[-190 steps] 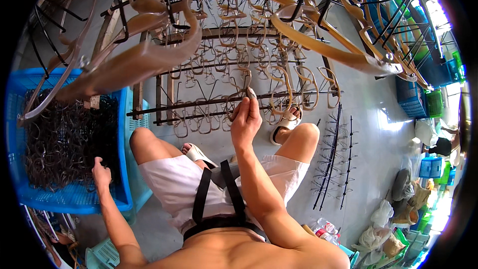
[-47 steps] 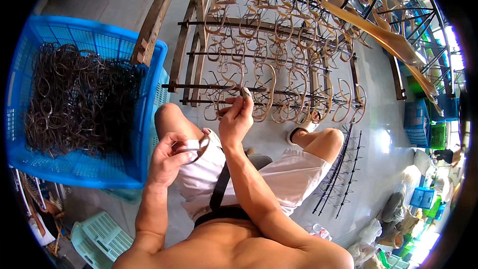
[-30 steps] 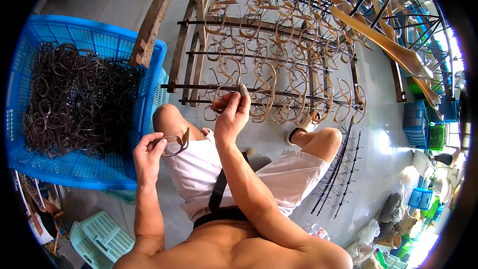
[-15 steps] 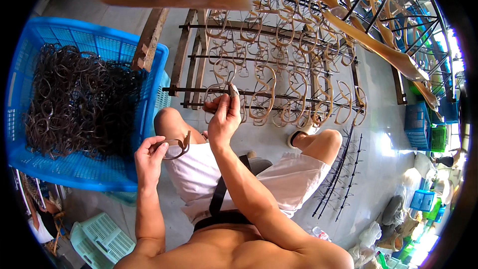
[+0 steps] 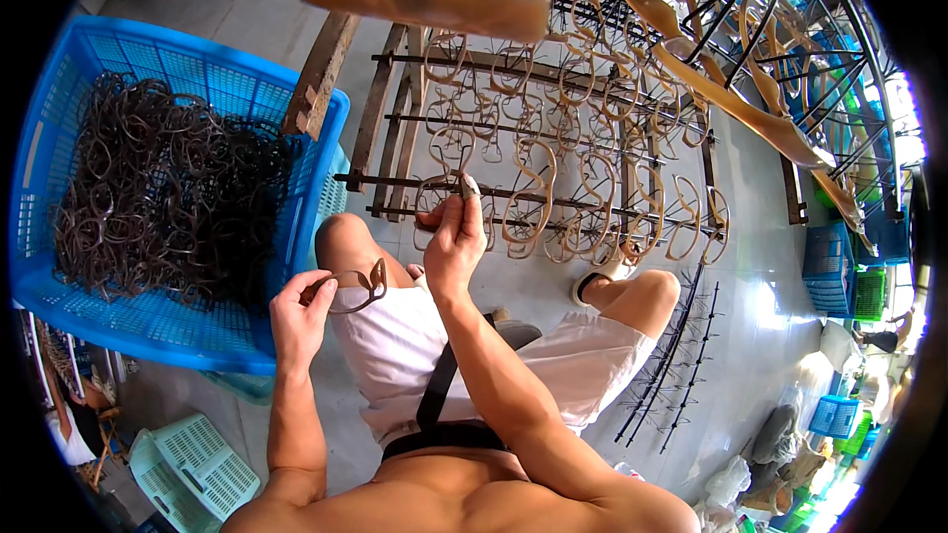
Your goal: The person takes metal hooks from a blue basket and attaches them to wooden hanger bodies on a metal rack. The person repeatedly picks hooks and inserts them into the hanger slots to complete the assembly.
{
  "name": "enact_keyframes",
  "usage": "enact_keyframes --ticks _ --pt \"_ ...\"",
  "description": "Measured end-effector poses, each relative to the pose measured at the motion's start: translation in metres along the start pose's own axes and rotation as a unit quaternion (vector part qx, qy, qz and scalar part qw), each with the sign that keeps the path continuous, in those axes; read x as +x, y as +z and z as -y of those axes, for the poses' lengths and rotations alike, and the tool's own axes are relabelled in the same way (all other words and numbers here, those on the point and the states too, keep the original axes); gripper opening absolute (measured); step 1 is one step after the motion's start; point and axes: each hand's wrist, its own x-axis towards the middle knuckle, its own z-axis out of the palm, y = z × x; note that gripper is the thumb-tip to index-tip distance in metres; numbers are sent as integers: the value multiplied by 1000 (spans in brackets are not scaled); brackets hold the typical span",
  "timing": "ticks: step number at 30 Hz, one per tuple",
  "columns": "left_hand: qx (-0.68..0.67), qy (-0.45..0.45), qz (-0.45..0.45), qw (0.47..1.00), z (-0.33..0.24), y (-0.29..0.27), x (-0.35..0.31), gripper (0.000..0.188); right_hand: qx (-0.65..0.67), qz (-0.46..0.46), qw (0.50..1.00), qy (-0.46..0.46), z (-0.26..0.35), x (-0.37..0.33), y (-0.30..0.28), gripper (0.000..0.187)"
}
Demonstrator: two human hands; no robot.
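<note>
In my left hand [image 5: 299, 314] I pinch a brown eyeglass frame [image 5: 367, 288] by one end, above my left thigh. My right hand [image 5: 457, 237] reaches up to the left end of a dark rod [image 5: 390, 181] on the rack. Its fingers are closed at the bridge of a pale brown eyeglass frame [image 5: 451, 143] there, and partly hide it. Several more amber eyeglass frames [image 5: 530, 199] hang along the rods to the right. A blue basket [image 5: 188, 338] at the left holds a heap of dark, curved eyeglass frames [image 5: 168, 207].
Larger amber frames [image 5: 736, 104] hang close overhead, beside a blurred amber piece [image 5: 425, 2]. Wooden posts [image 5: 321, 79] stand by the basket. Dark wire-studded rods [image 5: 681, 365] lie on the floor at right. A pale green basket [image 5: 197, 469] sits at lower left; crates [image 5: 829, 271] stand far right.
The view has shifted slightly, so the rack and overhead pieces sit a little further right. Both hands keep nearly the same places and grips.
</note>
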Motion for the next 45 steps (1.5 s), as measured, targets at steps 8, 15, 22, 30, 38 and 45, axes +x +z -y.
enact_keyframes --ticks 8,15,22,30,38,45 --pt "-6 9 -12 1000 -3 -3 -6 17 23 19 999 16 5 10 -17 15" --pt "-53 7 5 999 -6 -6 -7 16 71 50 990 109 11 20 -20 30" --pt "-394 -43 95 913 -18 -32 -9 17 -243 132 940 201 -25 -42 -76 47" --pt "-439 -29 154 885 -42 59 -42 13 191 315 913 177 36 -86 -128 57" --pt "-185 129 359 906 -43 145 -66 43 202 -28 979 1 73 -30 -190 24" --pt "307 70 -270 910 100 -50 104 33 154 -289 933 -147 111 117 -386 22"
